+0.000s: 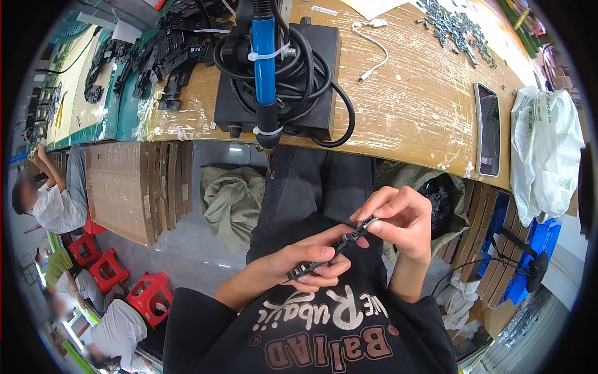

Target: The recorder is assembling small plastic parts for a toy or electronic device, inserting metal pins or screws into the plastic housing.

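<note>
Left-hand grip: the left hand (pixel 305 262) is curled snugly round the lower part of the strip, thumb on top, fingers beneath, little gap left.
Right-hand grip: the right hand (pixel 402 224) pinches the far end between thumb and forefinger, nearly touching across it; the other fingers are bent.
Black strip: the narrow black part (pixel 339 248) lies between the hands, above the shirt front, touching both.
Long axis: slanting from 8 o'clock, where its tail juts past the left fingers, to 2 o'clock, at the right fingertips.
Nearer hand: the left has the middle and tail, the right only the tip; fine detail there is too small to tell.
Iron tip: the soldering iron (pixel 263 68) points down toward 6 o'clock, its tip between 10 and 11 o'clock from the strip, well apart, nearer the left hand.
Sack: open, with black pieces inside, the cloth sack (pixel 461 218) sits at 2 o'clock, just beyond the right hand.
Bench: on the table (pixel 423 93), dark parts (pixel 177 50) between 10 and 11 o'clock, small grey pieces (pixel 458 31) at 1, phone (pixel 489 131) near 2.
</note>
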Available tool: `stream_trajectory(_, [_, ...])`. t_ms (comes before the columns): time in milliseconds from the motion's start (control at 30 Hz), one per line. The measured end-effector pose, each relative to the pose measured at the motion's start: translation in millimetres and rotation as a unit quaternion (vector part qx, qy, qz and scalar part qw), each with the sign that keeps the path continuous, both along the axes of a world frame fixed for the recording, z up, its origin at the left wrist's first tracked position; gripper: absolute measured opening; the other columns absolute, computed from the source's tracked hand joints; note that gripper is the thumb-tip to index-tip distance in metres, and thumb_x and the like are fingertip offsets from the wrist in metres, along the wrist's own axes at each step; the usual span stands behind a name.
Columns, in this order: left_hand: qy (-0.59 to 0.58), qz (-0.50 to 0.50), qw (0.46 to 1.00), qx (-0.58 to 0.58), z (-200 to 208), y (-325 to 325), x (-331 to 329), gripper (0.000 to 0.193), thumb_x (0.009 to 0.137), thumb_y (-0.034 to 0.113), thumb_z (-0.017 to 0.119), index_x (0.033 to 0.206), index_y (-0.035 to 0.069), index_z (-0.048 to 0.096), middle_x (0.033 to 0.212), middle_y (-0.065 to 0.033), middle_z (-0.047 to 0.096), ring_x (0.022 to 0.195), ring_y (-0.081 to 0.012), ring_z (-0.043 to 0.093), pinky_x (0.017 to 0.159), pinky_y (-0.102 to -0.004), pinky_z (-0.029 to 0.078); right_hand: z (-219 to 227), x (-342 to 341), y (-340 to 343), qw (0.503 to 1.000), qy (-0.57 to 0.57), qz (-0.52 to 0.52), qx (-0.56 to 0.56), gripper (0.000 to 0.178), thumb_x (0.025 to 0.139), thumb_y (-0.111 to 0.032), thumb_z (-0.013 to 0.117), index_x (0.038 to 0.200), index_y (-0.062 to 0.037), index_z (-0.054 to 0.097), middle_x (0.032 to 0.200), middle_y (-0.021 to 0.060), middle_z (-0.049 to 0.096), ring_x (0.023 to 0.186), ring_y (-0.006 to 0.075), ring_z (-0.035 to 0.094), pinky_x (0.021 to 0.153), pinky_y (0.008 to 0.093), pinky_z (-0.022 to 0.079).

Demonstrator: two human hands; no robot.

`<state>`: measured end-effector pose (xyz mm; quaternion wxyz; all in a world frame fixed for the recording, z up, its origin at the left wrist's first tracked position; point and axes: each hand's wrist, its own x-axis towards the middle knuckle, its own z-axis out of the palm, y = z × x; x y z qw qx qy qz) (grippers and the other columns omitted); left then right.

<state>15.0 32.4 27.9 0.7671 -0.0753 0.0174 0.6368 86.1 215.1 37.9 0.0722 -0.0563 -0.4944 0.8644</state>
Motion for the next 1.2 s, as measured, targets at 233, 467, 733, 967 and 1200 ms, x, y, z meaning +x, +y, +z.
stream_trajectory(233, [-0.020,0.029,0.989,0.145,-27.6,3.0,16.8,0.047,0.084,0.030,0.051,0.110,-0.007,0.036,0.065,-0.0152,0.051,0.046,-0.0167,0.052,0.033,-0.0244,0.046,-5.2,-3.3,-8.3,0.992,0.043,0.110,-0.036,0.017,0.063,0.014,0.062,0.073,0.0024,0.055,0.077,0.0215,0.059,0.076,0.0332,0.061,0.072,0.0433,0.051])
stream_trajectory(467, [0.052,0.029,0.998,-0.020,-26.2,-18.3,-2.5,0.054,0.066,0.014,0.063,0.113,-0.002,0.043,0.088,-0.0063,0.055,0.078,-0.0114,0.057,0.066,-0.0210,0.046,-17.4,-14.4,-14.5,0.981,0.069,0.159,0.082,0.014,0.063,0.002,0.069,0.066,-0.0042,0.056,0.082,0.0139,0.063,0.091,0.0294,0.055,0.092,0.0487,0.033])
stream_trajectory(733, [0.422,0.266,0.822,-0.275,-31.8,-35.6,-8.5,0.025,0.075,0.001,0.061,0.095,0.003,0.045,0.082,0.0019,0.050,0.073,-0.0020,0.047,0.063,-0.0176,0.038,-31.1,-21.3,-40.0,0.979,-0.128,0.046,0.155,0.020,0.072,0.006,0.061,0.091,0.0017,0.054,0.098,0.0112,0.054,0.092,0.0178,0.054,0.080,0.0294,0.045])
stream_trajectory(967, [0.440,0.360,0.761,-0.313,-38.8,-36.0,-17.6,0.025,0.077,0.003,0.060,0.095,0.002,0.044,0.079,0.0010,0.050,0.069,-0.0020,0.049,0.059,-0.0175,0.041,-24.6,-15.8,-54.8,0.935,-0.256,0.223,-0.106,0.039,0.075,0.006,0.058,0.108,0.0050,0.039,0.088,0.0165,0.055,0.073,0.0223,0.060,0.058,0.0334,0.056])
stream_trajectory(1200, [0.456,0.368,0.764,-0.269,-37.1,-34.4,-21.8,0.023,0.077,0.003,0.060,0.093,0.002,0.043,0.079,0.0014,0.050,0.070,-0.0018,0.050,0.059,-0.0169,0.042,-20.4,-12.5,-63.1,0.937,-0.268,0.209,-0.081,0.035,0.073,0.010,0.058,0.104,0.0026,0.041,0.084,0.0127,0.057,0.073,0.0173,0.059,0.058,0.0267,0.052])
